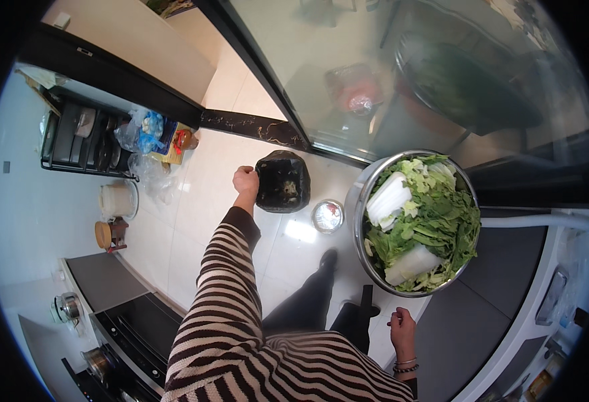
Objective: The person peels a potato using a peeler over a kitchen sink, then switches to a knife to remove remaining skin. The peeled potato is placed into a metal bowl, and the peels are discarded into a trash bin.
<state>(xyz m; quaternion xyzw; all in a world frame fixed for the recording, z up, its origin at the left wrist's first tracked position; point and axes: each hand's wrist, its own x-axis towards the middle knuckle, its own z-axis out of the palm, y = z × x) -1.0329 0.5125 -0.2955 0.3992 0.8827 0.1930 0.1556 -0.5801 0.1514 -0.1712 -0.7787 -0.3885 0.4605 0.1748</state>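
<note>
My left hand [245,180], at the end of a striped sleeve, is closed at the left rim of a black bin [283,181] that has a liner and some scraps inside. Loosely curled beside my body at the lower right, my right hand [403,329] has nothing visible in it and wears bracelets at the wrist. Above it stands a large round metal-rimmed tub [358,221] heaped with leafy greens [440,216], pale cabbage pieces [389,201] and a white chunk of vegetable [413,264]. Between bin and tub sits a small round shiny container [328,216].
A glass door [344,50] and a dark stone threshold [251,126] lie ahead. Along the left are a black rack [85,138], plastic bags [148,133], a small stool [111,234] and a stove [138,326]. Grey cabinets [495,286] and a white hose [535,221] are at right.
</note>
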